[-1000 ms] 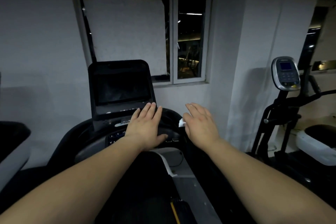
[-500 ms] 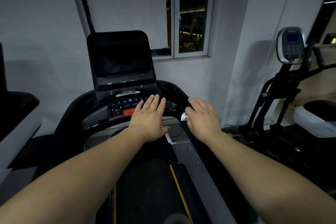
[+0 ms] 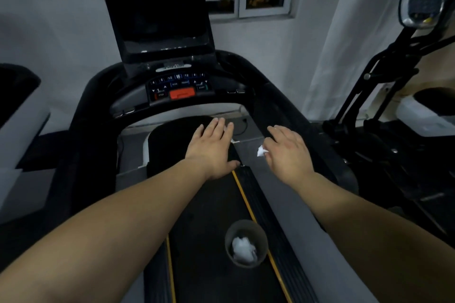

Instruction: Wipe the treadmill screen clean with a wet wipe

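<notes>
Dim gym around, the right hand (image 3: 286,152) pinching the wet wipe (image 3: 260,151) should probably drop it squarely into the bin (image 3: 246,242), while the left hand (image 3: 212,147) hovers with straight fingers.

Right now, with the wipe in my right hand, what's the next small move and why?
Probably bring the right hand back and down to the small bin on the treadmill belt and drop the crumpled wet wipe in. Both hands are already below the screen, and the bin holds white wads.
</notes>
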Available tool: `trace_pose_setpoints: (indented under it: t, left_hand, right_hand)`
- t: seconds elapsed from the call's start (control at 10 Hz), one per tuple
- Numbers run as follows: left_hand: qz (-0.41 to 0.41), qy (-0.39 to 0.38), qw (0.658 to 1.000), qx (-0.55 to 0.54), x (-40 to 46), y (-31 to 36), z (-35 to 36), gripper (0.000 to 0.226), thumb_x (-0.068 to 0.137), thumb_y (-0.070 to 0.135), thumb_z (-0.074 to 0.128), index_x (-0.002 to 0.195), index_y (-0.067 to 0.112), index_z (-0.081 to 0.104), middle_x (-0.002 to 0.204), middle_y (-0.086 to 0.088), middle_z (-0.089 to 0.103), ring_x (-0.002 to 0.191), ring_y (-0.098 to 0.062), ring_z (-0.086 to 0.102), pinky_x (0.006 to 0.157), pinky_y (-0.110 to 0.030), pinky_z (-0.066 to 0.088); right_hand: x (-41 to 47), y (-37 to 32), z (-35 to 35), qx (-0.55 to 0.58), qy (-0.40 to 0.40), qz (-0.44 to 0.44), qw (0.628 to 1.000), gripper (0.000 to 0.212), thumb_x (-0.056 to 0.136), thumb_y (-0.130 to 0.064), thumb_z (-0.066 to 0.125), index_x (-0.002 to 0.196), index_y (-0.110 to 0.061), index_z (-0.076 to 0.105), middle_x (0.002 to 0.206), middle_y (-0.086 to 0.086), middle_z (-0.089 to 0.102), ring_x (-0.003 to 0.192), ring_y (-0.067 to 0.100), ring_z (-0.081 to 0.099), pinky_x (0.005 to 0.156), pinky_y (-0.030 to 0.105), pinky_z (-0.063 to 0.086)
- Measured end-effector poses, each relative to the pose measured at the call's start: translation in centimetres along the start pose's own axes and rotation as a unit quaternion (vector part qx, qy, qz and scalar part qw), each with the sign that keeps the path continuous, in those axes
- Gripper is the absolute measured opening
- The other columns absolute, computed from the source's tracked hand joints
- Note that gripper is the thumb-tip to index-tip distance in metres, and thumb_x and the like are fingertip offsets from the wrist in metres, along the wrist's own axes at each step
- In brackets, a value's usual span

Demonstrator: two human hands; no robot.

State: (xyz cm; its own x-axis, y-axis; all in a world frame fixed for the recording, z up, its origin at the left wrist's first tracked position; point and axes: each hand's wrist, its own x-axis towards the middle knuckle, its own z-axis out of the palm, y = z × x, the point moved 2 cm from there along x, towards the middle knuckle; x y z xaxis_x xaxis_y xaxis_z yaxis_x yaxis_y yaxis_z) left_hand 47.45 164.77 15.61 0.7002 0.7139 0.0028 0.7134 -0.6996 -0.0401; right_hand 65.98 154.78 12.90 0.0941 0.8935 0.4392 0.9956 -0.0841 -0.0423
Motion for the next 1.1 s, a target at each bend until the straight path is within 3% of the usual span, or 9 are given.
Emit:
trace_pose_setpoints:
  t: [0.5, 0.8, 1.1]
  left_hand:
    - [-0.047, -0.053, 0.997, -0.030, -3.3, 5.1, 10.3, 0.106, 0.091, 0.069, 0.053, 0.162, 0.020, -0.008, 0.171, -0.008, -0.011, 0.157, -0.023, -0.014, 0.127, -0.050, 0.002]
    - [-0.069, -0.134, 0.987, -0.046, -4.5, 8.2, 20.6, 0.107, 0.091, 0.071, 0.050, 0.162, 0.018, -0.010, 0.171, -0.009, -0.013, 0.156, -0.023, -0.015, 0.127, -0.050, 0.001]
    - [-0.065, -0.190, 0.979, -0.034, -5.1, 6.6, 35.4, 0.105, 0.093, 0.069, 0.048, 0.162, 0.018, -0.012, 0.171, -0.009, -0.014, 0.156, -0.023, -0.016, 0.127, -0.050, 0.000]
  right_hand:
    - [-7.9, 2.6, 7.6, 0.037, -0.070, -0.018, 0.997, 0.018, 0.078, -0.010, 0.076, 0.095, -0.009, 0.071, 0.132, 0.021, 0.064, 0.130, 0.040, 0.056, 0.103, 0.057, 0.047]
    - [-14.8, 3.5, 17.6, 0.082, -0.107, -0.019, 0.991, 0.021, 0.070, -0.003, 0.079, 0.088, -0.008, 0.071, 0.125, 0.019, 0.068, 0.122, 0.042, 0.061, 0.098, 0.054, 0.049]
    - [-20.1, 3.8, 31.5, 0.082, -0.168, 0.000, 0.982, 0.022, 0.070, -0.005, 0.083, 0.089, -0.008, 0.071, 0.122, 0.020, 0.068, 0.118, 0.043, 0.062, 0.093, 0.052, 0.051]
